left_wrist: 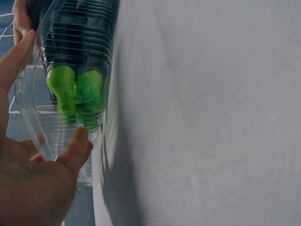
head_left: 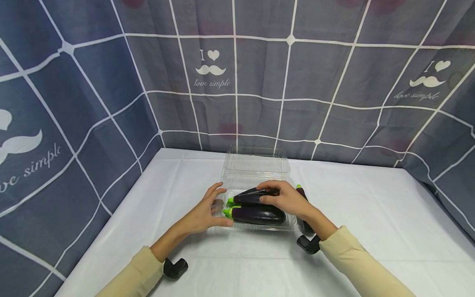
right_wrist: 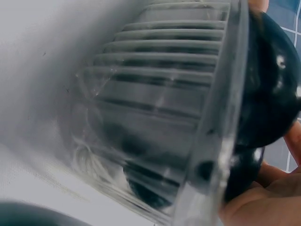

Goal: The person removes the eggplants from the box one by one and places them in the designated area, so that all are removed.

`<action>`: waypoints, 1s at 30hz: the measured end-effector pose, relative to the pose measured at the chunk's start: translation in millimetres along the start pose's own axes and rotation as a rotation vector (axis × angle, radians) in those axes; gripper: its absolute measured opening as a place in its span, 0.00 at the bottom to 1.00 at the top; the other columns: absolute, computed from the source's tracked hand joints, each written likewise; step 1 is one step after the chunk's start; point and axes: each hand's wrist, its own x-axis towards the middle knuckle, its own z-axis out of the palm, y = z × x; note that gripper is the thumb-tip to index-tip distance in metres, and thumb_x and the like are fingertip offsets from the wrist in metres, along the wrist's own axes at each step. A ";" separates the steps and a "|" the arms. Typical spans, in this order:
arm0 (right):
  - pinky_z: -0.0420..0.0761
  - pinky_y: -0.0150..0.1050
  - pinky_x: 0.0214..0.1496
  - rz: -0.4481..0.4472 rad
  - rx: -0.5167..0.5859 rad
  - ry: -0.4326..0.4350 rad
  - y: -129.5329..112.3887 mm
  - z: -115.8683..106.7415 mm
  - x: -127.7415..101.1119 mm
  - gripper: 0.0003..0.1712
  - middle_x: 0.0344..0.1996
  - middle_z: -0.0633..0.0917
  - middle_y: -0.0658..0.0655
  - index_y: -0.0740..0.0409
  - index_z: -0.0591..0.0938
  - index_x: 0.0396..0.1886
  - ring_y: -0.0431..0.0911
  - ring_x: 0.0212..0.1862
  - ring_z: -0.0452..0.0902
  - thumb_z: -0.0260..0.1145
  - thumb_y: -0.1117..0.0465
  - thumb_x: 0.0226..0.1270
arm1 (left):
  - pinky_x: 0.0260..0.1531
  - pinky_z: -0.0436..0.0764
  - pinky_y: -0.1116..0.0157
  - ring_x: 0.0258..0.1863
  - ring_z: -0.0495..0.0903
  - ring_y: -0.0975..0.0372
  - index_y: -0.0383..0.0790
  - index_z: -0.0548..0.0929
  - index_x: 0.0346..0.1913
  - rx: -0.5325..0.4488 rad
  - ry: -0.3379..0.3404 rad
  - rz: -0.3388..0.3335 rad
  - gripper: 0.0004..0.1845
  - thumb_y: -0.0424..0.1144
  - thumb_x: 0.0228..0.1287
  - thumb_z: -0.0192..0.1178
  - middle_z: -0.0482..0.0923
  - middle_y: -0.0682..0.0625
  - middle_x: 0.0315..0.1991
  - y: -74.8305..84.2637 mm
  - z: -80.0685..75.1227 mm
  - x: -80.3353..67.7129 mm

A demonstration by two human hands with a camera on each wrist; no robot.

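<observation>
Two dark purple eggplants lie side by side in a clear plastic clamshell box, green stems to the left. My right hand [head_left: 287, 199] grips the rear eggplant [head_left: 250, 197] from above near its right end, thumb in front and fingers behind. In front of it lies the other eggplant [head_left: 257, 215]. My left hand [head_left: 203, 212] is at the box's left end, fingers spread loosely around the corner. In the left wrist view its thumb [left_wrist: 75, 150] lies against the end of the clear box [left_wrist: 40, 117], below the rim. A third eggplant [head_left: 301, 192] is outside the box, partly behind my right forearm.
The open lid [head_left: 257, 163] extends from the back of the box toward the curtain. White cloth [head_left: 356, 206] covers the table, and a grey grid-patterned curtain [head_left: 259, 70] surrounds the back and sides. Black wrist cameras [head_left: 176, 268] hang below both sleeves.
</observation>
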 end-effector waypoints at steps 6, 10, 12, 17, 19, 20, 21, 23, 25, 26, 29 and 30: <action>0.75 0.48 0.52 -0.011 -0.002 -0.001 2.7 4.8 3.3 0.18 0.52 0.83 0.59 0.61 0.83 0.55 0.50 0.48 0.77 0.68 0.62 0.66 | 0.66 0.62 0.44 0.70 0.59 0.44 0.37 0.52 0.77 -0.006 -0.002 -0.002 0.55 0.43 0.53 0.76 0.35 0.49 0.78 -1.0 0.0 0.9; 0.76 0.46 0.50 -0.007 -0.013 -0.010 3.7 7.0 4.5 0.18 0.50 0.84 0.57 0.60 0.83 0.56 0.48 0.46 0.77 0.67 0.62 0.67 | 0.66 0.62 0.44 0.70 0.58 0.44 0.38 0.51 0.77 -0.005 -0.005 -0.001 0.55 0.44 0.53 0.76 0.36 0.48 0.78 -1.5 -0.2 1.4; 0.76 0.46 0.51 -0.011 -0.019 -0.016 4.0 7.3 4.6 0.19 0.51 0.84 0.57 0.60 0.83 0.56 0.47 0.47 0.77 0.67 0.61 0.67 | 0.66 0.62 0.44 0.70 0.58 0.44 0.38 0.50 0.77 -0.004 -0.006 0.000 0.56 0.44 0.53 0.76 0.36 0.48 0.78 -1.7 -0.2 1.6; 0.76 0.48 0.53 -0.034 -0.036 -0.034 3.8 8.7 5.7 0.18 0.53 0.83 0.58 0.61 0.83 0.57 0.49 0.51 0.78 0.66 0.63 0.68 | 0.66 0.63 0.45 0.70 0.58 0.44 0.36 0.53 0.76 -0.003 -0.004 -0.005 0.54 0.44 0.53 0.76 0.35 0.49 0.78 -1.2 -1.1 0.4; 0.76 0.48 0.54 -0.034 -0.053 -0.040 3.8 9.4 5.5 0.18 0.53 0.83 0.58 0.60 0.83 0.56 0.50 0.52 0.78 0.66 0.63 0.68 | 0.65 0.63 0.46 0.70 0.59 0.44 0.36 0.53 0.76 -0.004 -0.002 -0.009 0.54 0.44 0.53 0.76 0.35 0.49 0.78 -1.0 -1.6 -0.1; 0.75 0.48 0.54 -0.031 -0.064 -0.041 4.0 9.5 5.2 0.18 0.53 0.83 0.58 0.60 0.83 0.56 0.50 0.52 0.78 0.66 0.63 0.68 | 0.65 0.64 0.46 0.70 0.59 0.44 0.36 0.53 0.76 -0.005 -0.002 -0.010 0.54 0.44 0.53 0.76 0.35 0.49 0.78 -1.1 -1.8 -0.1; 0.75 0.48 0.54 -0.028 -0.074 -0.044 4.2 9.4 4.7 0.17 0.53 0.83 0.58 0.59 0.83 0.56 0.50 0.52 0.78 0.66 0.63 0.68 | 0.66 0.63 0.46 0.70 0.59 0.45 0.36 0.52 0.76 -0.006 -0.002 -0.011 0.55 0.44 0.53 0.77 0.35 0.49 0.78 -0.9 -1.8 0.1; 0.75 0.49 0.54 -0.025 -0.094 -0.040 4.8 8.9 3.3 0.17 0.53 0.83 0.58 0.58 0.84 0.56 0.50 0.52 0.78 0.65 0.64 0.68 | 0.66 0.63 0.46 0.69 0.60 0.45 0.37 0.51 0.77 -0.007 -0.007 -0.009 0.55 0.44 0.53 0.76 0.36 0.48 0.78 -0.8 -1.4 1.1; 0.75 0.49 0.55 -0.023 -0.103 -0.033 5.4 8.3 2.0 0.17 0.54 0.83 0.58 0.57 0.84 0.55 0.50 0.53 0.77 0.65 0.64 0.68 | 0.66 0.64 0.46 0.69 0.60 0.46 0.38 0.50 0.77 -0.008 -0.010 -0.006 0.56 0.44 0.53 0.76 0.37 0.47 0.78 -0.5 -0.8 2.3; 0.75 0.50 0.56 -0.022 -0.105 -0.031 5.6 8.1 1.6 0.17 0.54 0.83 0.58 0.57 0.84 0.55 0.51 0.54 0.77 0.65 0.64 0.68 | 0.66 0.64 0.47 0.69 0.60 0.46 0.38 0.49 0.77 -0.008 -0.010 -0.005 0.56 0.44 0.53 0.76 0.37 0.47 0.78 -0.4 -0.5 2.7; 0.74 0.51 0.57 -0.021 -0.104 -0.028 6.2 8.2 2.0 0.17 0.54 0.83 0.57 0.56 0.84 0.55 0.51 0.55 0.77 0.65 0.64 0.68 | 0.66 0.64 0.46 0.69 0.60 0.46 0.38 0.50 0.77 -0.009 -0.004 -0.008 0.56 0.43 0.53 0.76 0.36 0.48 0.78 -0.6 -0.2 2.6; 0.74 0.51 0.57 -0.021 -0.103 -0.030 6.4 8.4 2.3 0.17 0.55 0.82 0.57 0.56 0.84 0.55 0.51 0.56 0.77 0.65 0.63 0.68 | 0.66 0.63 0.46 0.69 0.60 0.45 0.38 0.50 0.77 -0.010 -0.002 -0.010 0.56 0.43 0.53 0.76 0.36 0.48 0.78 -0.8 -0.2 2.2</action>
